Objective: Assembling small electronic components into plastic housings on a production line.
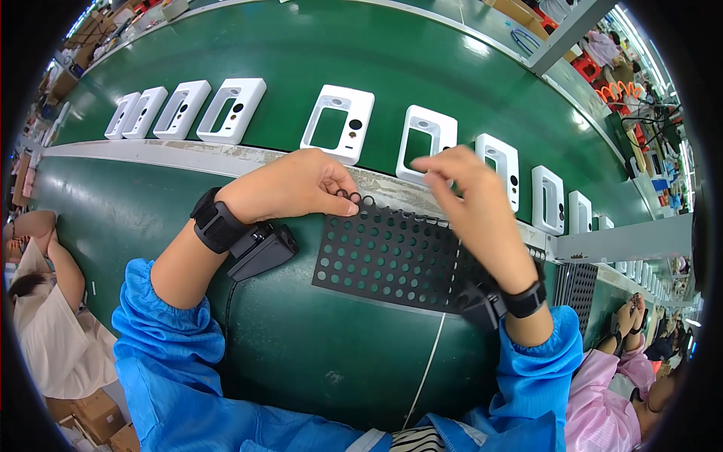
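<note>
A black perforated sheet point(384, 260), with rows of round holes, lies on the green bench in front of me. Small black rings point(367, 201) stand along its far edge. My left hand point(297, 184) is closed at the sheet's far left corner, thumb and fingers pinching the edge beside the rings. Over the sheet's far right part hovers my right hand point(471, 188), smeared by motion; whether its fingertips hold anything is unclear. It partly covers the sheet and a white housing point(428, 139) behind. Another white housing point(339, 124), with a rectangular opening, stands beyond my left hand.
More white housings point(232, 111) line the green conveyor point(301, 45) behind a pale rail point(166, 153). A metal post point(572, 34) and crossbar point(625, 237) stand on the right. Co-workers sit at both sides, one in a pink sleeve point(602, 399). Black devices are strapped to my wrists.
</note>
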